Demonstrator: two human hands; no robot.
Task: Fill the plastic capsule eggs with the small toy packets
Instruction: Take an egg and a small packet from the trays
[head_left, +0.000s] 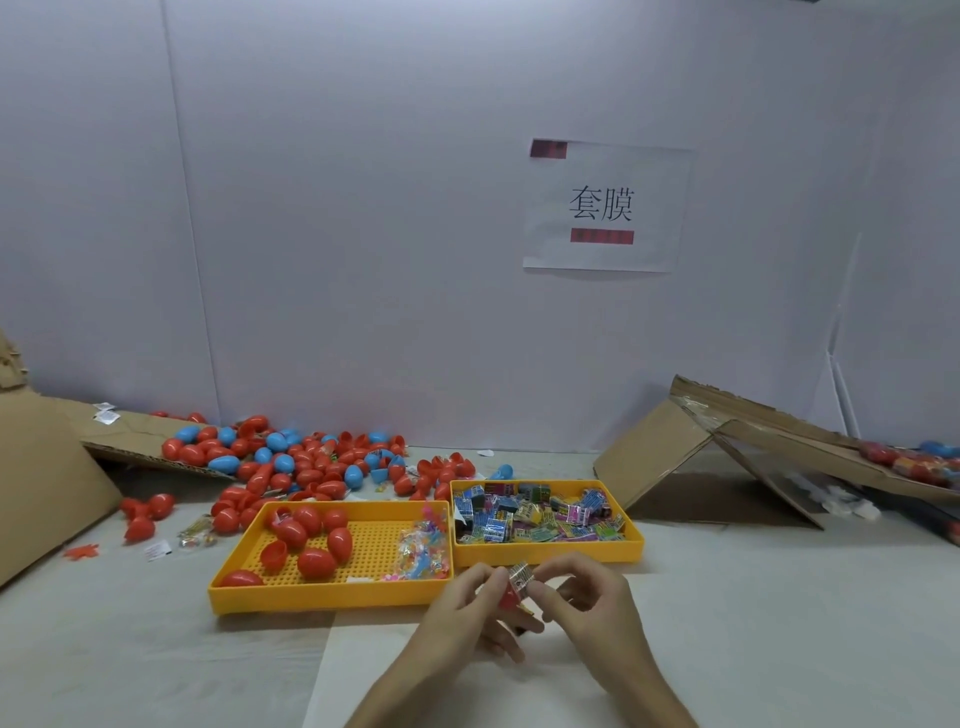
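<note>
Red capsule egg (508, 598) held in left hand (462, 613) grip, striped toy packet (521, 573) atop it, pinched by right hand (592, 608), above near bench (156, 649)

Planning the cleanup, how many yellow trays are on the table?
2. The left tray holds red eggs and clear packets; the right tray, beside it, holds colourful toy packets. None seem hidden.

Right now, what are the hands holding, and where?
The left hand grips a red capsule egg by its side; the right hand pinches a small toy packet by its right edge.
</note>
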